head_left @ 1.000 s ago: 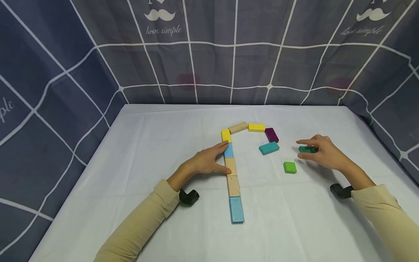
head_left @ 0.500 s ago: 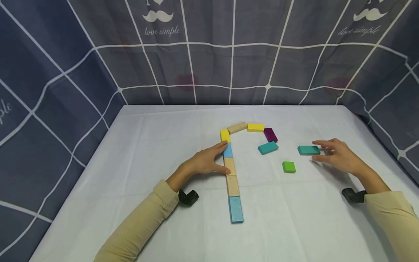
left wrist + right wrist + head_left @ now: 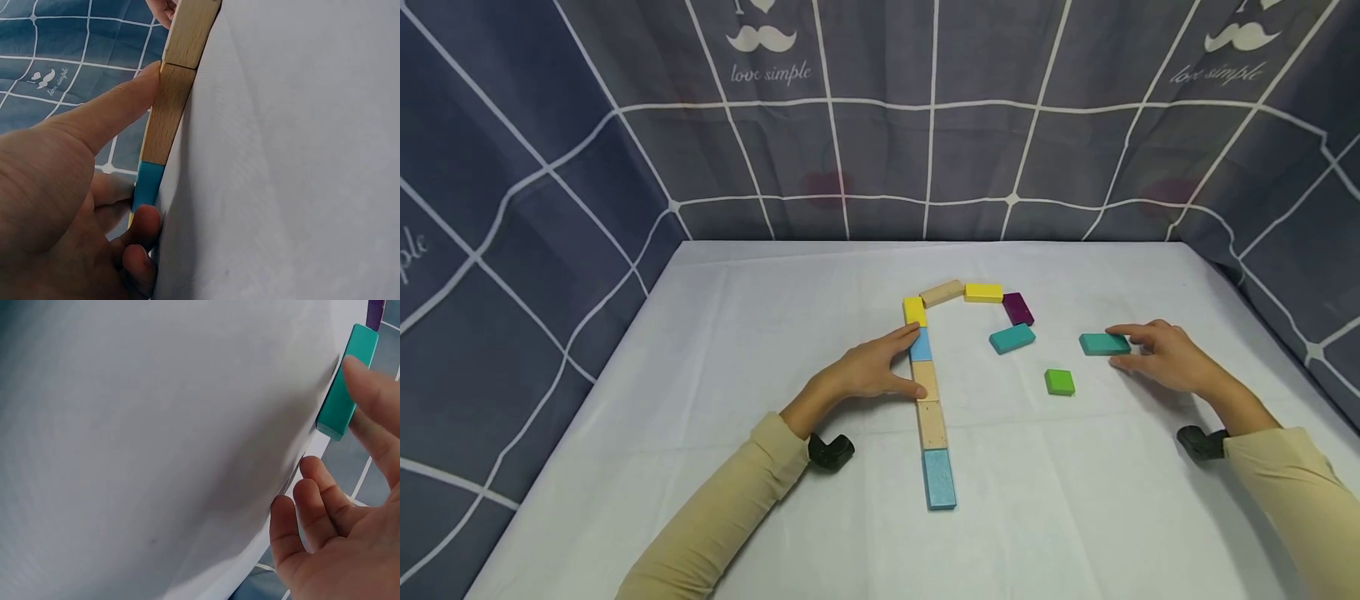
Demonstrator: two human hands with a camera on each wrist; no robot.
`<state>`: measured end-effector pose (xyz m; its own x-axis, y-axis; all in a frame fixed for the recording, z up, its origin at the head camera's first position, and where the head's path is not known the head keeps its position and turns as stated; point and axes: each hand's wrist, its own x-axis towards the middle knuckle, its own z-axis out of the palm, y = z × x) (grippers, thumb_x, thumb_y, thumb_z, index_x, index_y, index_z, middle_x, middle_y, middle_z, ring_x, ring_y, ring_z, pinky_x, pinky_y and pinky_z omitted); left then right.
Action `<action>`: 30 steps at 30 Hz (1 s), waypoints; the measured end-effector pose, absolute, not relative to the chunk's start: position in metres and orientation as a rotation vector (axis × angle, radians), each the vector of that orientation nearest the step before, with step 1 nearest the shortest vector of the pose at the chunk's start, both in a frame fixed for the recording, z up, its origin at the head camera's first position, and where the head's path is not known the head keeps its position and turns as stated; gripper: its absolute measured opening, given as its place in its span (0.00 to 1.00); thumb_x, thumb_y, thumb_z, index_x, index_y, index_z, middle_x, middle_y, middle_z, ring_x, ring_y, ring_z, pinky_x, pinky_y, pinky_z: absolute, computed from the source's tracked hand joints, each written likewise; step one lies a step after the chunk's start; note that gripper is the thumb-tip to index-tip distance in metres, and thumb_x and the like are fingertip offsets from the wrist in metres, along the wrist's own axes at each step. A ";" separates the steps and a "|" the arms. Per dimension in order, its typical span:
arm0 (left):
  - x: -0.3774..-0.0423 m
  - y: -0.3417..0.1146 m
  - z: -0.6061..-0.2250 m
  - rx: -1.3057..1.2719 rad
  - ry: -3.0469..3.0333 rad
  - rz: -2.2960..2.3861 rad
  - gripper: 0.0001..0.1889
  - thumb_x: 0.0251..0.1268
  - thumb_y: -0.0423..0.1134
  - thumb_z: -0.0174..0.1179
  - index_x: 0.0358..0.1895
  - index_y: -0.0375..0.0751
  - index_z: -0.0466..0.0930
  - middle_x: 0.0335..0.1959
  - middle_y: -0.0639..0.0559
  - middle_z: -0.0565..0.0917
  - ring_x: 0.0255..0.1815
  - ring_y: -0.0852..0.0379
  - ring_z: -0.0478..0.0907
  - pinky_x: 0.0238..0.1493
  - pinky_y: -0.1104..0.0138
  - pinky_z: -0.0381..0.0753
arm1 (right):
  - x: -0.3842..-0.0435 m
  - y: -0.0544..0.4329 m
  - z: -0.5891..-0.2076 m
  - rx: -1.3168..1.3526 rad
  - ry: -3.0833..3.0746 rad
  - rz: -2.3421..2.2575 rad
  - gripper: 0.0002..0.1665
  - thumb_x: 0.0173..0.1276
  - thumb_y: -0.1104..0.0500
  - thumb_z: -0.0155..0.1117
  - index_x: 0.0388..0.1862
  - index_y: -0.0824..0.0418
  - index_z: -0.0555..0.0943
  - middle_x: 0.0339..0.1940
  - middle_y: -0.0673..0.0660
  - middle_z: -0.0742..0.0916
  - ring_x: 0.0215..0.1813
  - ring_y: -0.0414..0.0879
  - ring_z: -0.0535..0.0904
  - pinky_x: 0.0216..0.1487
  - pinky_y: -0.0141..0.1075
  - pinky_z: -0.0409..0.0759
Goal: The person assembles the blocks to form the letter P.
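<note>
In the head view, my left hand [image 3: 871,369] rests beside a straight row of blocks, index fingertip on a blue block [image 3: 921,344], thumb on a wooden block [image 3: 927,381]. The left wrist view shows the thumb touching a wooden block [image 3: 169,112] near its joint with another. My right hand [image 3: 1165,354] reaches about the right end of a teal block [image 3: 1099,344], index finger on the far side and thumb on the near side. From the right wrist, the thumb overlaps this teal block [image 3: 349,387]; whether it presses on it cannot be told.
A yellow block [image 3: 914,311], wooden block [image 3: 942,293], second yellow block [image 3: 983,292], purple block [image 3: 1018,308] and another teal block [image 3: 1012,338] curve from the row's far end. A green block [image 3: 1059,382] lies on the white cloth [image 3: 775,283]. A grid-patterned curtain [image 3: 880,150] stands behind.
My right hand drew back to the right from around the teal block, then came slightly left again to its right end. My left hand and the row stayed in place.
</note>
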<state>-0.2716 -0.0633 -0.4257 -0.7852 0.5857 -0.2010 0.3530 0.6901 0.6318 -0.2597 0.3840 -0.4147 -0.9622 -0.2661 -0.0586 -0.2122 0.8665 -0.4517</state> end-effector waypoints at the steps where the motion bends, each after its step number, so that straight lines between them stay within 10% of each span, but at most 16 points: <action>1: -0.272 -0.063 -0.425 0.729 2.514 0.823 0.54 0.55 0.61 0.70 0.80 0.47 0.49 0.80 0.58 0.46 0.79 0.56 0.46 0.74 0.57 0.52 | -0.260 0.383 -0.414 -0.379 2.923 -0.683 0.31 0.66 0.59 0.70 0.62 0.74 0.75 0.51 0.79 0.76 0.51 0.67 0.70 0.42 0.51 0.68; 18: -0.270 -0.063 -0.420 0.702 2.505 0.820 0.54 0.55 0.59 0.71 0.80 0.47 0.49 0.80 0.59 0.47 0.79 0.56 0.46 0.74 0.56 0.52 | -0.259 0.370 -0.411 -0.399 2.956 -0.800 0.25 0.63 0.62 0.72 0.56 0.73 0.79 0.52 0.76 0.76 0.54 0.70 0.68 0.50 0.67 0.67; 30: -0.271 -0.062 -0.421 0.722 2.511 0.826 0.54 0.55 0.60 0.71 0.80 0.46 0.49 0.80 0.58 0.47 0.79 0.54 0.46 0.74 0.55 0.53 | -0.264 0.311 -0.382 -0.495 2.931 -0.886 0.23 0.63 0.62 0.73 0.55 0.68 0.82 0.50 0.68 0.76 0.54 0.65 0.65 0.49 0.53 0.66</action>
